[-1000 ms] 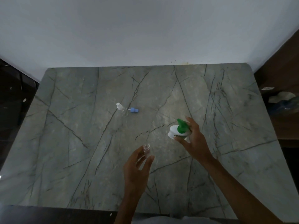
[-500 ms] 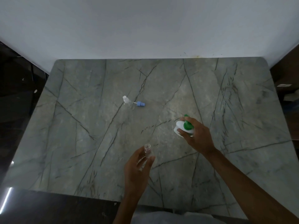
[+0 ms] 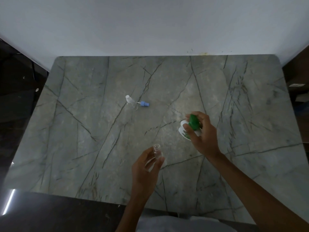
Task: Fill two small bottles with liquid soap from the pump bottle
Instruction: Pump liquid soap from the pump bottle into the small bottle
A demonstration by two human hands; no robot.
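My left hand (image 3: 145, 166) holds a small clear bottle (image 3: 157, 151) upright, its mouth open, above the near middle of the marble table (image 3: 83, 148). To its right my right hand (image 3: 203, 133) grips the white pump bottle (image 3: 183, 130) around its green pump head (image 3: 194, 122). A second small clear bottle (image 3: 131, 102) stands farther back at centre left. A blue spray cap (image 3: 143, 103) lies right beside it.
A white wall runs along the table's far edge. Dark floor shows to the left. A brown cabinet (image 3: 299, 71) stands at the right. My light trousers (image 3: 175, 223) show beyond the table's near edge.
The view has shifted, so the table sits lower and more to the right. My right hand has closed further over the pump head. The left hand keeps its hold on the small bottle.
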